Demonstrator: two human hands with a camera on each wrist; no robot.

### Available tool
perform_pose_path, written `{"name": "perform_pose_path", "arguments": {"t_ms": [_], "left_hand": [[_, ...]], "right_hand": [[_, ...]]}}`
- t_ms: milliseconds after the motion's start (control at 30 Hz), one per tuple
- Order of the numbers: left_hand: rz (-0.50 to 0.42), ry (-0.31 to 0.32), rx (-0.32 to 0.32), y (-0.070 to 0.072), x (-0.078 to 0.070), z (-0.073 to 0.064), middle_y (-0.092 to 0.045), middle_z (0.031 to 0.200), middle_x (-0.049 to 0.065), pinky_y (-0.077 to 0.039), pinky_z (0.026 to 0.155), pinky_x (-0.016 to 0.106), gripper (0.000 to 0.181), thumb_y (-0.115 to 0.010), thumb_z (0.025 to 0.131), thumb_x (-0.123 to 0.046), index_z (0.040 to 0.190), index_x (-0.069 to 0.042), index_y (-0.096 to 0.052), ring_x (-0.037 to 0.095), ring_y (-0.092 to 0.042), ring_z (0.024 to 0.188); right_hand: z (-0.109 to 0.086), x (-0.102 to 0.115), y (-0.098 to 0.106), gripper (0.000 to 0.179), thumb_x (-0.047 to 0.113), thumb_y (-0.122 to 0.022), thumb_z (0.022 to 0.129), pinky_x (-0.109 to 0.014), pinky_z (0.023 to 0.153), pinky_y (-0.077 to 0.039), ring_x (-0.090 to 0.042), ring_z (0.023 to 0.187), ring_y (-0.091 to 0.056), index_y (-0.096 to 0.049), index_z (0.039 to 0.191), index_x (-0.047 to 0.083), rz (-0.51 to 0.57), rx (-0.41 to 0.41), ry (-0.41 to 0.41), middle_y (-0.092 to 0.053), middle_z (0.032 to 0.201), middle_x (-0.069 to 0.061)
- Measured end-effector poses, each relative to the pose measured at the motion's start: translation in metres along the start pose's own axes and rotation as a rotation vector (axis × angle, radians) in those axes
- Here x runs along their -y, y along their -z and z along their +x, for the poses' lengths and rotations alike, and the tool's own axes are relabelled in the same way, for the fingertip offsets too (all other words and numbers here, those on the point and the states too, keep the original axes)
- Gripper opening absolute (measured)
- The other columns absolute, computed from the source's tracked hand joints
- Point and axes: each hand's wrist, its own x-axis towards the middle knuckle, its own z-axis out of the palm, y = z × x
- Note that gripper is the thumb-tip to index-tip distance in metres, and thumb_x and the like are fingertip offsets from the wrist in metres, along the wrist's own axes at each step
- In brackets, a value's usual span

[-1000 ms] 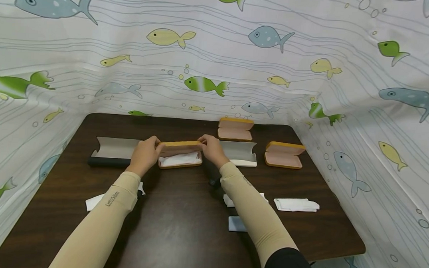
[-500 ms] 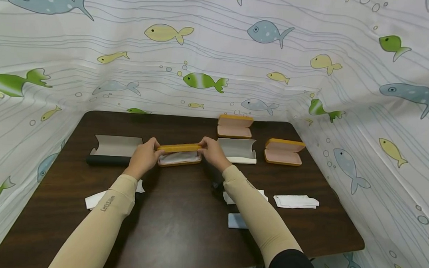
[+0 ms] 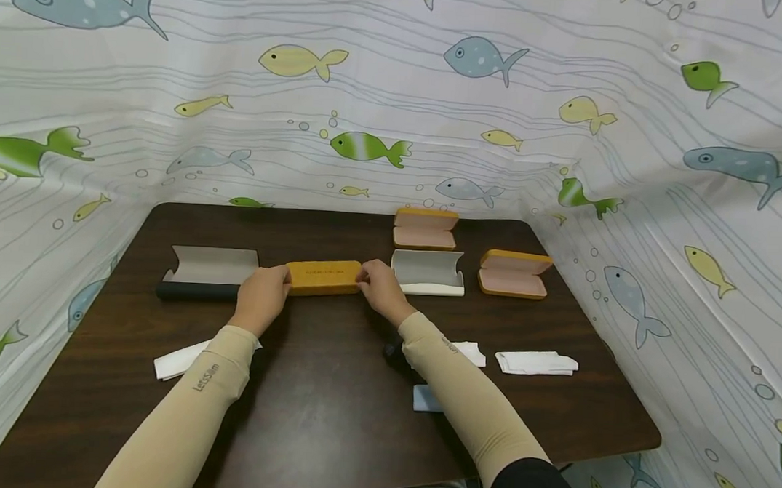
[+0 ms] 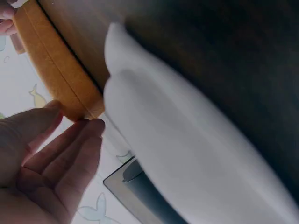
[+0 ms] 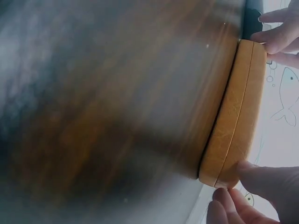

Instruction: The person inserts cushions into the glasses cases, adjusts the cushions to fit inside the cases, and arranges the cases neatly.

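A yellow-orange glasses case (image 3: 324, 278) lies closed on the dark table, its lid down on its base. My left hand (image 3: 262, 296) holds its left end, thumb by the lid and fingertips at the end, as the left wrist view shows. At the other end my right hand (image 3: 381, 287) pinches the case with the thumb (image 5: 261, 179) on the lid and the fingers at the end. Whatever lies inside the case is hidden. An open black glasses case (image 3: 209, 272) stands left of my left hand, and an open white one (image 3: 427, 275) is just beyond my right hand.
Two open yellow cases with pink lining stand at the back (image 3: 424, 231) and right (image 3: 514, 275). White folded cloths lie at right (image 3: 536, 363), under my right forearm and at left (image 3: 179, 360). A blue-grey piece (image 3: 426, 398) lies near the front.
The yellow case's lid has come down from open to closed, covering the white cloth inside. Both hands have moved from the lid's raised edge to the case's two ends.
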Motion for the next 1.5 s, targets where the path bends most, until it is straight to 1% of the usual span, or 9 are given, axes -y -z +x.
{"name": "perform_pose_path", "arguments": {"t_ms": [100,200,467,700,800,900,1067,1300,1500], "left_hand": [[0.013,-0.016,-0.001,-0.001,0.000,0.001,-0.070,0.089,0.018,-0.054,0.065,0.049,0.005,-0.070,0.094,-0.003,0.094,0.000,-0.066,0.032,-0.064,0.073],[0.005,-0.005,0.019,-0.001,0.000,0.001,-0.070,0.092,0.020,-0.054,0.067,0.051,0.006,-0.069,0.095,-0.003,0.097,0.002,-0.066,0.034,-0.065,0.075],[-0.024,0.000,0.032,-0.004,-0.001,0.003,-0.070,0.097,0.023,-0.055,0.072,0.051,0.007,-0.067,0.095,-0.001,0.099,0.004,-0.066,0.035,-0.066,0.079],[-0.029,0.031,0.059,-0.001,0.001,0.002,-0.071,0.101,0.023,-0.055,0.075,0.053,0.010,-0.067,0.096,-0.003,0.103,0.004,-0.068,0.037,-0.067,0.084],[0.003,0.035,0.059,0.003,0.002,0.001,-0.071,0.100,0.022,-0.055,0.073,0.054,0.009,-0.068,0.094,-0.003,0.101,0.003,-0.068,0.038,-0.067,0.084],[0.056,0.025,0.052,0.006,0.003,0.002,-0.072,0.096,0.020,-0.055,0.065,0.052,0.008,-0.070,0.093,-0.005,0.099,0.000,-0.069,0.036,-0.067,0.079],[0.089,0.014,0.055,0.008,0.007,0.002,-0.072,0.095,0.020,-0.054,0.060,0.050,0.011,-0.072,0.092,-0.008,0.100,0.000,-0.069,0.034,-0.066,0.075],[0.080,-0.002,0.071,0.007,0.006,0.003,-0.071,0.098,0.024,-0.055,0.072,0.055,0.016,-0.071,0.093,-0.006,0.103,0.005,-0.068,0.038,-0.067,0.082],[0.064,-0.004,0.074,0.004,0.004,0.007,-0.071,0.100,0.024,-0.055,0.074,0.054,0.016,-0.071,0.094,-0.007,0.104,0.005,-0.067,0.038,-0.067,0.084]], "right_hand": [[0.000,0.000,-0.001,0.003,0.006,-0.073,0.094,-0.033,0.083,-0.053,-0.024,0.098,-0.062,-0.070,0.096,0.007,-0.037,-0.003,0.008,-0.064,0.115,-0.011],[0.000,-0.001,-0.002,0.004,0.008,-0.072,0.095,-0.033,0.083,-0.053,-0.024,0.099,-0.062,-0.070,0.099,0.006,-0.056,0.011,0.006,-0.064,0.117,-0.012],[0.000,-0.002,-0.001,0.005,0.009,-0.071,0.096,-0.033,0.084,-0.052,-0.023,0.100,-0.061,-0.071,0.100,0.007,-0.048,0.022,-0.024,-0.063,0.118,-0.012],[0.004,-0.004,0.005,0.012,0.012,-0.068,0.099,-0.033,0.087,-0.052,-0.023,0.103,-0.063,-0.072,0.108,0.006,-0.028,0.097,-0.023,-0.063,0.121,-0.012],[0.004,-0.003,0.010,0.017,0.012,-0.066,0.100,-0.032,0.088,-0.054,-0.025,0.108,-0.064,-0.071,0.115,0.004,0.031,0.145,-0.042,-0.063,0.125,-0.013],[0.004,-0.003,0.013,0.023,0.012,-0.064,0.101,-0.033,0.090,-0.055,-0.027,0.112,-0.065,-0.070,0.121,0.003,0.077,0.185,-0.062,-0.063,0.128,-0.014],[0.005,-0.002,0.014,0.029,0.013,-0.062,0.103,-0.034,0.093,-0.054,-0.028,0.115,-0.065,-0.067,0.129,0.002,0.089,0.220,-0.070,-0.064,0.131,-0.014],[0.005,0.000,0.014,0.027,0.011,-0.061,0.103,-0.036,0.099,-0.051,-0.026,0.122,-0.061,-0.070,0.127,0.003,0.055,0.200,-0.099,-0.066,0.131,-0.011],[0.008,-0.003,0.016,0.025,0.011,-0.063,0.102,-0.034,0.094,-0.054,-0.025,0.117,-0.065,-0.072,0.124,0.003,0.051,0.186,-0.110,-0.068,0.129,-0.011]]}}
